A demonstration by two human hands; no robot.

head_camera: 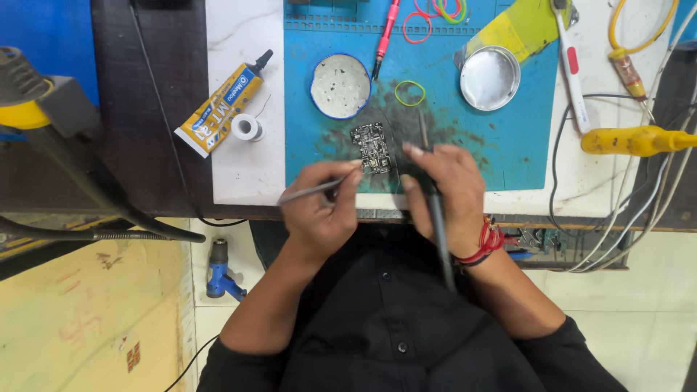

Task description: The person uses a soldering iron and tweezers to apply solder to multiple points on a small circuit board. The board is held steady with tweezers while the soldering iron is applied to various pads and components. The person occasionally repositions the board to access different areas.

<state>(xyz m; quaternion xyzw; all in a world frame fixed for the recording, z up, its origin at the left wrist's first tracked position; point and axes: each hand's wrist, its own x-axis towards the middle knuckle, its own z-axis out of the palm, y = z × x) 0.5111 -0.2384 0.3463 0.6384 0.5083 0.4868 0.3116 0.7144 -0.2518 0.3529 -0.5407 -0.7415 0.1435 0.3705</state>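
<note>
**Circuit board under tweezers and iron**

Mat [508, 138], blue and scorched dark at its middle, is lying on the white bench and carrying the work. The right hand [443, 192] is closing around a dark soldering iron [433, 199], its long axis running from the person's chest away toward the board, tip forward, likely so the heat meets the solder from the side. The left hand [319, 210] is pinching metal tweezers [312, 192], tips pointing right, apparently for steadying a part. The small black circuit board [372, 147] is lying flat between both, long axis running away from the person.
</note>
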